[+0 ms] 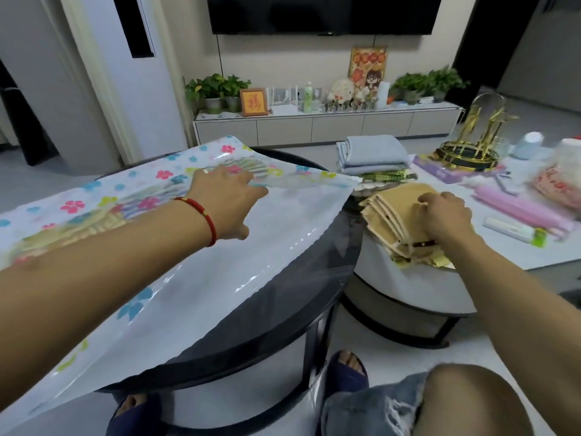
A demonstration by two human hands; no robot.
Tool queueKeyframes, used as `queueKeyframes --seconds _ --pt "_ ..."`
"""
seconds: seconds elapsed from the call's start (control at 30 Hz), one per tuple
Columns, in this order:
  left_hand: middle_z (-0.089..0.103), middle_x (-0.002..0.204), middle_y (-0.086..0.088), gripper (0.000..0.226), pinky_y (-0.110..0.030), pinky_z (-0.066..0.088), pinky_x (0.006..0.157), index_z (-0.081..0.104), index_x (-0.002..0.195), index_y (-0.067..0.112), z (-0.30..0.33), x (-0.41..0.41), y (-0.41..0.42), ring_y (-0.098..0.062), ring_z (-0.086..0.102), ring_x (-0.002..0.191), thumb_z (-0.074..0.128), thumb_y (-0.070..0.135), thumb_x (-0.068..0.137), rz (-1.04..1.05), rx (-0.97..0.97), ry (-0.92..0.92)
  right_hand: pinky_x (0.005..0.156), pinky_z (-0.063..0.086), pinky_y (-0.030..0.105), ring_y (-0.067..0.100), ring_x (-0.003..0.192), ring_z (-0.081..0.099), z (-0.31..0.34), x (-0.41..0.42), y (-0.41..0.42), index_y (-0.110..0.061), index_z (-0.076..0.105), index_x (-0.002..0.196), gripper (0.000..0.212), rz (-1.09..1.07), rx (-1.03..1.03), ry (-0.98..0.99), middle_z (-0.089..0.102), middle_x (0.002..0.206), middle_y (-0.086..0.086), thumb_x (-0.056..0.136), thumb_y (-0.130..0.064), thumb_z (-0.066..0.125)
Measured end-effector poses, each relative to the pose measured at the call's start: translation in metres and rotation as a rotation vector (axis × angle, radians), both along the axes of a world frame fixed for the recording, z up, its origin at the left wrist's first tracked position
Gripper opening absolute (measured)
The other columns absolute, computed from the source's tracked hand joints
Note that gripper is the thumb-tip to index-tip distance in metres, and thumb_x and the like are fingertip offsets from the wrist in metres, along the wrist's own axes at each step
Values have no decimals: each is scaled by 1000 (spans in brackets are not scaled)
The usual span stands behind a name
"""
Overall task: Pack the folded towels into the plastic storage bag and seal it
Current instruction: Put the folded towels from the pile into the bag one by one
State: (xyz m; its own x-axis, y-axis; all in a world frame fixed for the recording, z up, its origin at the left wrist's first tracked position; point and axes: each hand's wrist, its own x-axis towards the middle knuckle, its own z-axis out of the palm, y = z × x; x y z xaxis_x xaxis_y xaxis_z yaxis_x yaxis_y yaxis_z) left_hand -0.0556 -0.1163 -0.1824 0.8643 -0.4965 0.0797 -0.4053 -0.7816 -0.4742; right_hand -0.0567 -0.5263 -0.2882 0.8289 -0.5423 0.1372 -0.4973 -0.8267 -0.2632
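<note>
Left hand (228, 196) lies flat, fingers spread, on flowered storage bag (176, 221) spread over dark counter (283, 325), right hand (446, 212) pinches tan folded towels (393, 221) on lower counter; best grab whole stack, lift bag mouth open.

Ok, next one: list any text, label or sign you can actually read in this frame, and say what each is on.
"福": gold character on the small red framed picture on the TV cabinet.
Poster leaning on the wall: has characters, too blurred to read.
Green bottle, tube and pink packet: print too small or blurred.
</note>
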Motion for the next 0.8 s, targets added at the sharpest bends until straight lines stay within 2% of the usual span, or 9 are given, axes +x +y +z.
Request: queueKeyframes --seconds 0.1,0.17,0.3,0.4,0.43,0.5,0.6,0.67,0.8 --pt "46 147 6 80 -42 50 76 34 148 36 -5 6 1 -32 54 115 68 53 78 -22 -86 -15 116 35 54 45 136 44 -4 8 -23 -37 50 147 43 -33 119 148 49 148 20 106 -39 40" --pt "42 153 9 83 -39 53 74 32 151 36 -6 11 4 -30 54 121 69 51 78 -41 -171 5 117 35 54 45 136 46 2 12 -30 -41 49 147 46 -13 165 192 51 150 18 101 -45 48" --pt "36 158 9 86 -40 54 86 31 153 36 -2 19 8 -25 48 133 73 47 79 -44 -336 64 115 39 52 42 134 49 24 13 -34 -43 52 143 56 29 236 169 51 151 15 90 -36 68" --pt "31 161 10 90 -48 52 96 29 154 37 3 21 12 -25 45 136 75 43 78 -34 -419 110 110 44 51 41 130 50 35 6 -30 -37 55 140 59 173 307 122 48 149 16 88 -22 78" --pt "31 161 11 90 -49 51 97 28 154 37 6 21 14 -26 45 136 76 41 78 -32 -437 120 107 47 53 41 127 51 40 2 -27 -37 56 139 58 213 365 131 47 148 15 88 -18 77" --pt "33 160 8 91 -48 50 98 28 155 35 15 22 18 -28 46 134 77 37 77 -40 -456 113 95 58 52 39 118 60 56 -7 -17 -32 62 133 51 203 608 169 51 139 12 89 -9 75" --pt "34 160 4 91 -44 43 104 29 155 30 33 25 25 -30 44 137 78 34 78 -56 -498 122 65 65 38 32 89 75 87 -26 6 -21 77 115 30 188 927 267 67 127 18 92 -4 71" --pt "36 159 1 87 -41 39 108 28 156 29 47 27 31 -30 43 137 74 37 82 -43 -553 160 62 65 36 31 85 76 107 -36 23 -21 80 113 27 304 994 302 72 124 20 91 -8 72" --pt "37 159 -1 71 -34 32 110 29 155 33 69 28 43 -27 41 139 56 51 93 -20 -657 235 60 64 33 27 82 77 134 -45 88 -27 76 123 41 659 1124 338 75 123 9 83 -19 81"
